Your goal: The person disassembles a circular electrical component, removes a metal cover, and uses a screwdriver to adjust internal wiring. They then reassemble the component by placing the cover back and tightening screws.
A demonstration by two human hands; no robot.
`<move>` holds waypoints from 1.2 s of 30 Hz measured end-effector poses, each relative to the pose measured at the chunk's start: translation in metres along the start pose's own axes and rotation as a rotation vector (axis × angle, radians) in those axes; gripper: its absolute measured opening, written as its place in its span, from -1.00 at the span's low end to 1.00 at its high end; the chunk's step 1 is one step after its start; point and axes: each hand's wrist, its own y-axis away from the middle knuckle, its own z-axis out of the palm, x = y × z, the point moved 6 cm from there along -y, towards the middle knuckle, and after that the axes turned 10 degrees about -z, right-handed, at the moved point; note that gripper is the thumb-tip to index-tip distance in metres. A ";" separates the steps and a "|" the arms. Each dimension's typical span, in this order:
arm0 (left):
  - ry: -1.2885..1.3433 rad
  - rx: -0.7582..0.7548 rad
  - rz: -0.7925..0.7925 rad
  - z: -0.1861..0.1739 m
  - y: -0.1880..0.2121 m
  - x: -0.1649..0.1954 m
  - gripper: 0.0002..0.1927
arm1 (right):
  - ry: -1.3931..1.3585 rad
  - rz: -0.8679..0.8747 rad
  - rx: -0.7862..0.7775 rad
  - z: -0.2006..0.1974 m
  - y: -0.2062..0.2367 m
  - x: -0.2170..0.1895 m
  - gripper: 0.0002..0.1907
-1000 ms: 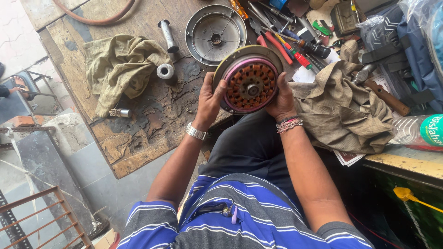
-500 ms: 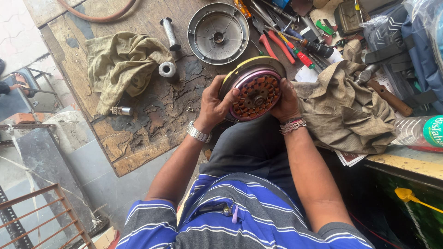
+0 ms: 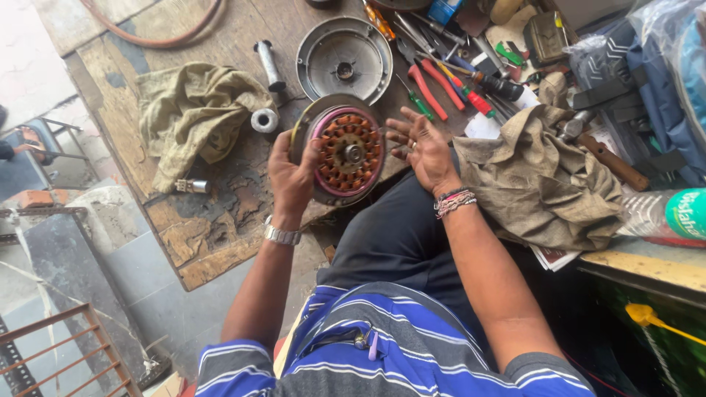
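The left hand grips the left rim of a round motor stator, fingers wrapped over its edge, and holds it tilted up just above the near edge of the wooden worktop. The stator shows a ring of copper-coloured windings inside a pink band, with a metal hub at its middle. The right hand is released, palm up and fingers spread, just right of the stator and not touching it. A metal watch sits on the left wrist, and beaded bands circle the right wrist.

Just beyond the stator, farther on the worktop, lies a round grey metal cover with a hole at its centre. To the left of it lies a short metal shaft, and near that a small white ring-shaped piece. A crumpled olive rag rests on the left part of the worktop, and a small metal fitting lies near its lower edge. To the right, a second, brownish rag is heaped beside the right forearm. Beyond the right hand lie red-handled pliers and a green-handled screwdriver among other scattered tools. A green-capped plastic bottle lies at the far right.
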 end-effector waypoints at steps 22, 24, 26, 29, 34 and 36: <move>-0.329 0.060 -0.367 -0.022 -0.113 -0.032 -0.61 | 0.581 -1.012 -0.702 0.226 0.076 -0.248 -0.79; -0.330 0.042 -0.286 -0.014 -0.105 -0.029 -0.61 | 0.545 -1.038 -0.699 0.226 0.092 -0.255 -0.80; -0.313 0.017 -0.259 -0.006 -0.095 -0.028 -0.61 | 0.536 -1.061 -0.691 0.225 0.101 -0.263 -0.81; -0.270 -0.027 -0.244 0.001 -0.084 -0.025 -0.58 | 0.521 -1.112 -0.679 0.224 0.111 -0.278 -0.82; -0.210 -0.074 -0.331 0.012 -0.071 -0.028 -0.51 | 0.505 -1.188 -0.633 0.199 0.131 -0.293 -0.84; -0.203 -0.128 -0.296 0.018 -0.066 -0.025 -0.53 | 0.538 -1.186 -0.583 0.187 0.132 -0.289 -0.85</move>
